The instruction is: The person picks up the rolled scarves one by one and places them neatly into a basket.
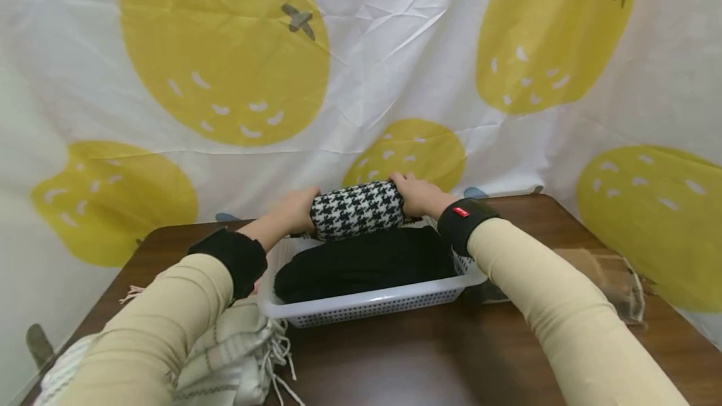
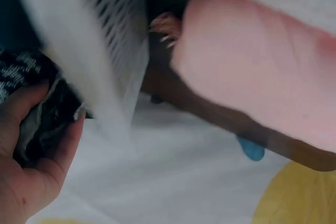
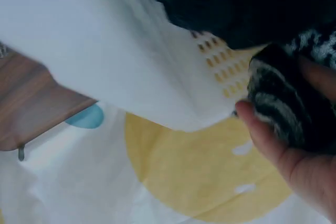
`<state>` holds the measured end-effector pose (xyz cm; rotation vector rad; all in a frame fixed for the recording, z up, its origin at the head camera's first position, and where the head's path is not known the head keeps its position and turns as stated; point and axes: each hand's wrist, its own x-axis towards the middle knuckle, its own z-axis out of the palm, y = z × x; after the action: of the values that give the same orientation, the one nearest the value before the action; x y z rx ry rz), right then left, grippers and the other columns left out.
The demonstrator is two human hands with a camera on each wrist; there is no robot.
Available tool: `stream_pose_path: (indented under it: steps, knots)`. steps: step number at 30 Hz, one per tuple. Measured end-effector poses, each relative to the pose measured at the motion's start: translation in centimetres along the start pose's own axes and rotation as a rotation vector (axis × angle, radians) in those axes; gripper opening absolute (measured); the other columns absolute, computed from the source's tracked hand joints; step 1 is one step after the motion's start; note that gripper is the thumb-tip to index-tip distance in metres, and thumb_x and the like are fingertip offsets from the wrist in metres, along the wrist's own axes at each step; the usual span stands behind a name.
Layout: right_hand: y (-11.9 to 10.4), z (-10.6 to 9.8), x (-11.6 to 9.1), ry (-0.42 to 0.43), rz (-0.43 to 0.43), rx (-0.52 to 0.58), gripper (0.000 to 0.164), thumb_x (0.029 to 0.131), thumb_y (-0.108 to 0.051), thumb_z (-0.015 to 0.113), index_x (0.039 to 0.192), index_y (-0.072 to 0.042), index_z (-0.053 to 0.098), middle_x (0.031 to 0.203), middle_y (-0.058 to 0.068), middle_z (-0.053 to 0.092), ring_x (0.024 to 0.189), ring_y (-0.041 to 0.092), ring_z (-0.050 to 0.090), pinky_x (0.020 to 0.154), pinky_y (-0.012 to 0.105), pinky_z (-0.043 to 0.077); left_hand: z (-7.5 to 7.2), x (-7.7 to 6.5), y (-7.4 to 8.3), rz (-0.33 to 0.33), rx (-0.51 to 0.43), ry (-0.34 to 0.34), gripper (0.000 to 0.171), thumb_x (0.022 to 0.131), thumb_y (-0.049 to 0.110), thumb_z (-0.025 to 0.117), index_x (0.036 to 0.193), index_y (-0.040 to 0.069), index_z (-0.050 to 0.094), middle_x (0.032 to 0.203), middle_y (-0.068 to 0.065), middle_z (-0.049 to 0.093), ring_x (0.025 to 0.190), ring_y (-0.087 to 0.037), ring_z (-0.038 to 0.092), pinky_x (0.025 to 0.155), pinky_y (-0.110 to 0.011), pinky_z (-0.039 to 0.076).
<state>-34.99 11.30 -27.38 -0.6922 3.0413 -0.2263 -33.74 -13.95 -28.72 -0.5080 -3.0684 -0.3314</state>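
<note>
The fringed cloth lies nearest, under the left sleeve; a low sweep of that arm could drag it, and its loose strings, just beside the basket, might catch if the basket shifts. Inside, the black cloth heaps up toward the rim, so it could crowd the checked roll and leave it perched rather than seated. The right wristband passes over the basket's right side and might snag the rim if the arm drops.

The checked roll is held at the basket's far side, beyond the black cloth; whether its underside touches anything, I cannot tell. Its spiral edges show at the ends, so letting go of one end first could let it loosen.

Both arms reach forward, sleeves spread wide near the body and converging. The left hand grips the roll's left end, thumb and fingers wrapped round it; the right hand clasps the other end the same way, a little higher, so the roll tilts slightly. Uneven lowering could set one end down early. Behind everything hangs the lemon-patterned curtain, close to the knuckles.
</note>
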Motion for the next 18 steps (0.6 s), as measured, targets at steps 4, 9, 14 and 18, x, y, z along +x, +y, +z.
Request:
stream_pose_path:
  steps: [4,9,14,18]
  knots:
    - [-0.1,1.4,0.7,-0.07,0.069,-0.021,0.057,0.089,-0.004,0.046,0.14,-0.011,0.023,0.133,0.029,0.033,0.11,0.042,0.047,0.09,0.048,0.041,1.1,0.0,0.1,-0.026,-0.001,-0.066,0.061,0.07,0.008,0.074,0.12,0.002,0.04,0.115,-0.022,0.054,0.104,-0.037,0.054,0.084,-0.045,0.046]
    - [-1.0,1.6,0.8,-0.108,0.134,-0.041,0.058,0.092,-0.011,0.046,0.144,-0.018,0.022,0.137,0.026,0.031,0.114,0.042,0.044,0.093,0.048,0.038,1.7,0.2,-0.1,-0.038,0.092,-0.116,0.063,0.071,0.013,0.075,0.121,0.001,0.039,0.113,-0.022,0.054,0.104,-0.035,0.054,0.085,-0.044,0.045]
    - [-1.7,1.7,0.6,-0.164,0.193,-0.033,0.063,0.093,-0.002,0.042,0.147,-0.022,0.016,0.145,0.026,0.018,0.121,0.046,0.036,0.083,0.044,0.04,2.0,0.2,0.4,0.036,0.282,-0.112,0.069,0.072,0.019,0.076,0.128,0.002,0.039,0.119,-0.019,0.052,0.107,-0.035,0.051,0.088,-0.045,0.042]
    - [-2.6,1.7,0.1,-0.238,0.19,-0.105,0.063,0.095,-0.001,0.037,0.148,-0.023,0.011,0.148,0.025,0.011,0.126,0.052,0.024,0.082,0.046,0.04,2.0,-0.6,1.3,0.218,0.543,-0.093,0.081,0.078,0.022,0.073,0.143,0.009,0.026,0.124,-0.018,0.049,0.103,-0.033,0.053,0.082,-0.042,0.046]
